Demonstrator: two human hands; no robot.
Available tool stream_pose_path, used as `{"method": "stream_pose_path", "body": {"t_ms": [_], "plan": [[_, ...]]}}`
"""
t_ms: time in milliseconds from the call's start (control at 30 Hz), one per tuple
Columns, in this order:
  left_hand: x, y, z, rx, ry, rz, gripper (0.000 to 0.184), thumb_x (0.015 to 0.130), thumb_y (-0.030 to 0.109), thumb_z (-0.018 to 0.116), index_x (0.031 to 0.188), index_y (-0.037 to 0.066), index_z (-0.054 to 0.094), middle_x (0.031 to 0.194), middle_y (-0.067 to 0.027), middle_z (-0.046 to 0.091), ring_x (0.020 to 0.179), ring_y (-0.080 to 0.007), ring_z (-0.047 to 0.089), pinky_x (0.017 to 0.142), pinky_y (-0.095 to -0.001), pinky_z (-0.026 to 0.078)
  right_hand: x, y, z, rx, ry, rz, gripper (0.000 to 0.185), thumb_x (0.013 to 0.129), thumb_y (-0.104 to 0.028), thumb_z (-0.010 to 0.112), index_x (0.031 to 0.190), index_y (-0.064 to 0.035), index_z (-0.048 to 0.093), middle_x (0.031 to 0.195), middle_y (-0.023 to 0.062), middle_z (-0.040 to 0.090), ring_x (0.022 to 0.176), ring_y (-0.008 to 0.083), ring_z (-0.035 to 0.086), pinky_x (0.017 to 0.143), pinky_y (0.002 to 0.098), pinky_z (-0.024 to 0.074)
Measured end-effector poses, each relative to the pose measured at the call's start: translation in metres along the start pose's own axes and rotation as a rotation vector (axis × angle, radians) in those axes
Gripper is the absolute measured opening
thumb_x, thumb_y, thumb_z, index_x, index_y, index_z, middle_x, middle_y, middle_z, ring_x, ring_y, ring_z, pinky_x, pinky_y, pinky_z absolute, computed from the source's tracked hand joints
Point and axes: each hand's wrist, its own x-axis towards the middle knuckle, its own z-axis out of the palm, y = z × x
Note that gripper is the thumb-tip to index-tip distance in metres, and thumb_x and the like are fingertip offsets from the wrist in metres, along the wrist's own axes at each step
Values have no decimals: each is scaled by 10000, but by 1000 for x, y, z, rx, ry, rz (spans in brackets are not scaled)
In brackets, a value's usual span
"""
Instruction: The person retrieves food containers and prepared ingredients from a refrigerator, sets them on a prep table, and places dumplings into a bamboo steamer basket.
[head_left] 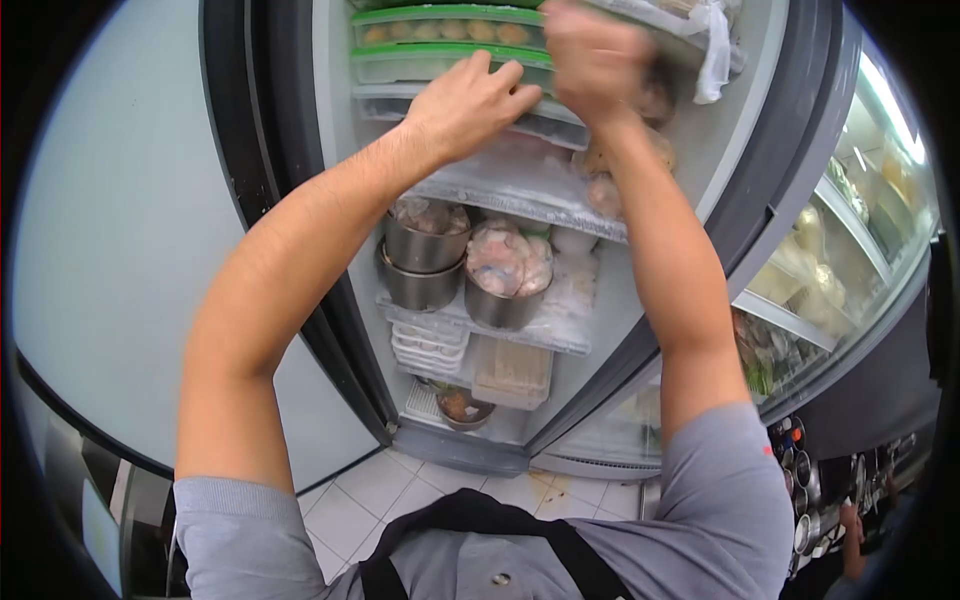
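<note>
My left hand reaches into the upright fridge, its bent fingers on the front edge of the lower of two clear plastic containers with green lids. The upper green-lidded container holds a row of round, yellowish pieces. Below them is another clear container, partly behind my left hand. My right hand is raised at the right of this stack and smeared by motion, so its fingers cannot be made out. Bagged food lies behind my right forearm.
Frosted shelves hold metal pots and a pot with bagged meat. Lower down are white trays and a bowl. The open door stands left; a glass-fronted fridge is right. A person's arm shows lower right.
</note>
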Motion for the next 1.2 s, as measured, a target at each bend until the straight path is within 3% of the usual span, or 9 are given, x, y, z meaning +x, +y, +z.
{"method": "stream_pose_path", "body": {"t_ms": [133,167,200,333,400,500,767,933,1200], "plan": [[3,-2,-11,-53,-87,-57,182,835,136,620,1016,145,599,958,-88,572,830,-302,625,745,-404,562,28,-14,-11,562,-98,304,299,968,-77,624,674,-37,582,542,2,468,498,99,314,466,304,273],[1,-6,-13,-18,-92,-45,274,815,118,650,1081,142,588,999,-89,563,868,-292,603,755,-402,548,30,-7,-22,527,-256,300,230,991,-95,610,798,10,678,661,7,621,580,87,490,534,291,403],[-2,-1,-10,-7,-94,-28,367,795,99,680,1146,139,577,1040,-91,553,906,-282,582,764,-400,535,41,-31,-17,378,-162,231,390,974,-89,593,601,-14,511,539,34,433,466,115,379,459,310,307],[-4,2,-6,14,-32,-95,545,725,159,807,1196,135,534,1064,-101,551,971,-292,594,812,-407,519,23,-15,-45,7,-341,207,122,907,-76,648,800,-22,626,692,66,552,581,189,506,541,337,405],[-2,3,-3,1,-38,-130,485,747,126,761,1180,131,542,1058,-108,551,960,-300,588,809,-421,507,21,-20,-45,-248,-377,93,65,876,-76,672,919,-32,690,802,82,608,680,218,569,609,356,458],[-4,5,4,69,-48,-157,321,842,131,634,1158,124,580,1036,-114,570,967,-287,602,806,-406,512,10,-8,-39,-422,-658,45,494,795,-181,759,1284,-217,701,1144,94,593,1034,305,556,917,431,460],[-12,18,-30,-83,104,-145,321,795,45,611,1096,155,600,957,-91,532,912,-286,553,788,-403,463,23,49,7,-687,-1174,202,375,907,-222,562,1260,-191,686,1359,168,591,1269,339,563,1073,432,441],[-26,36,-104,-127,72,-150,251,795,61,611,1031,149,605,920,-86,524,883,-271,549,752,-383,436,8,95,35,-591,-1024,311,418,978,-248,452,1318,-55,599,1346,193,610,1237,357,591,1011,471,485],[-62,68,-159,-340,-96,-217,329,752,-25,612,1044,126,601,884,-92,465,836,-276,507,720,-391,405,40,22,-2,-431,-1258,230,166,839,-83,595,897,-32,742,930,198,725,955,372,696,839,453,544]]}}
